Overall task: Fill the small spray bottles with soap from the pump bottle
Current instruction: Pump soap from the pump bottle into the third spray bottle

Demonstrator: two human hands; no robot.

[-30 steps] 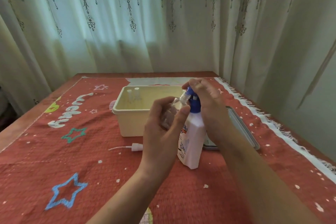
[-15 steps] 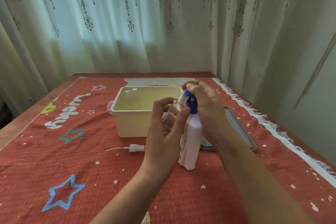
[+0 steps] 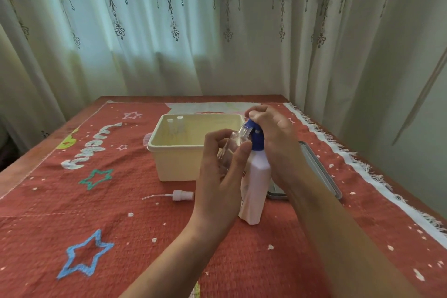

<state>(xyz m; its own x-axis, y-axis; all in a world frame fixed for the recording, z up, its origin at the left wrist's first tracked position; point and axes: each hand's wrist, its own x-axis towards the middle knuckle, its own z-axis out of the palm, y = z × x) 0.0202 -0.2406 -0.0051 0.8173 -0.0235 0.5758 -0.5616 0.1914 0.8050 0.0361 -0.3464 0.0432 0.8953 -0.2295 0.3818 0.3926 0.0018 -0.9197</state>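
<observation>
— What covers the bench?
— A red cloth with stars and a white fringe on its right edge. The brown wood shows only at the left and at the far side.
— And what is on the cloth?
— A cream tub in the middle. Just in front of it lies a white spray head with a thin tube. A white pump bottle stands upright near the tub's right corner, and a flat grey tray lies to its right.
</observation>
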